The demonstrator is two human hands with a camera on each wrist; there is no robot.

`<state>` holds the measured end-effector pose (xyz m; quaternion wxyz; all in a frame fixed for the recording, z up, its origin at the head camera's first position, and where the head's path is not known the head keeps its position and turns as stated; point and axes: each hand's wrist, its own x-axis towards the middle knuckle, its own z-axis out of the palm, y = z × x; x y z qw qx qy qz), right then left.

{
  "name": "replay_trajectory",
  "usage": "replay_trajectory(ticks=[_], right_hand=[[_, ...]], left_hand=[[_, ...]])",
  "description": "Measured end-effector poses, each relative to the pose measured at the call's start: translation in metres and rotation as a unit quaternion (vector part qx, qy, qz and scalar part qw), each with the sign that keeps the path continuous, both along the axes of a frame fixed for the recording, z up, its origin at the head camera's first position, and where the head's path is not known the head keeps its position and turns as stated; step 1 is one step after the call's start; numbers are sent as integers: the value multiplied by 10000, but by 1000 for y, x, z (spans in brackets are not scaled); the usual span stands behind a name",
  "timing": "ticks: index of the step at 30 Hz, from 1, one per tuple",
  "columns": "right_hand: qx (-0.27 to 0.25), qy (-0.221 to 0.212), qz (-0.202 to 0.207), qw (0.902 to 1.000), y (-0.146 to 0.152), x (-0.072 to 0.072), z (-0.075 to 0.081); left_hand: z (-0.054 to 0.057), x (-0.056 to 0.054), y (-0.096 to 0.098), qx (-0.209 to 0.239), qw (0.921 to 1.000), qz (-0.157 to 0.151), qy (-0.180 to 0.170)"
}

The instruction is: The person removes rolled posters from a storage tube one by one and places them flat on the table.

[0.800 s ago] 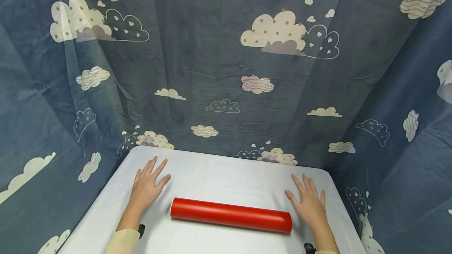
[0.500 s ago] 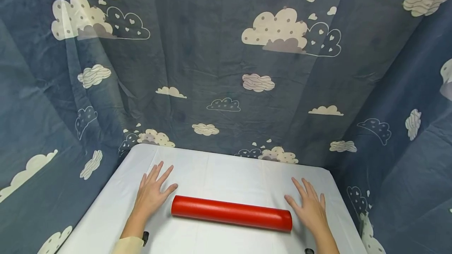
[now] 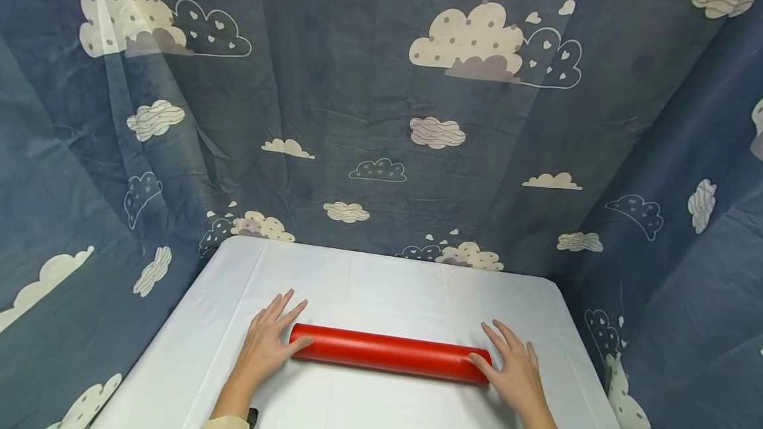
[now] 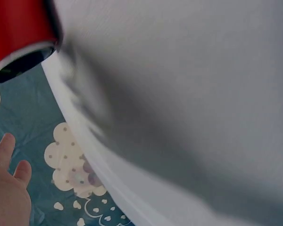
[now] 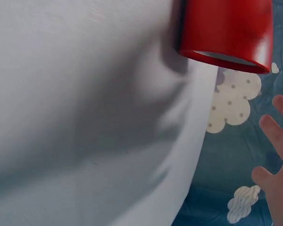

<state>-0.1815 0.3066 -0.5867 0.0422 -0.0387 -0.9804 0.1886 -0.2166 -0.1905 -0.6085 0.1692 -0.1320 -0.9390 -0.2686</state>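
A long red tube (image 3: pixel 390 353) lies crosswise on the white-covered table (image 3: pixel 357 283). Its hollow end with a pale rim shows in the left wrist view, and the red tube (image 5: pixel 226 33) has an open end in the right wrist view as well. My left hand (image 3: pixel 268 343) is at the tube's left end, fingers spread, the thumb overlapping the tube in the head view. At the other end my right hand (image 3: pixel 514 369) is spread likewise, its thumb over the tube's tip. Both wrist views show a gap between the fingers and the tube's ends.
A dark blue curtain (image 3: pixel 334 98) with printed pale clouds hangs behind the table and along both sides. The table's far edge has rounded corners close to the cloth. Soft hand shadows fall on the white surface.
Both hands have moved inward and nearer to the tube's ends; the left hand came right and closer, the right hand left and closer. The tube stays on the table.
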Motion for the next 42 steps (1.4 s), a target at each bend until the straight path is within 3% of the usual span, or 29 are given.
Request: replay_trajectory(ticks=[6,15,22,33,42], right_hand=[[-185,-30,64,9998,-5,5,-8],[-177,246,354,9989,-5,13,-22],[-218,124,214,9995,-11,18,-27],[-331,21,42,9994,-22,23,-26],[-281,178,-46,9994,-22,15,-28]], left_hand=[[-8,6,6,14,9998,-173,-29],[-13,12,11,24,9984,-326,-462],[-13,15,14,-180,9985,-258,-452],[-10,11,18,-96,9977,-79,-665],[-9,8,21,-163,9981,-43,-593]])
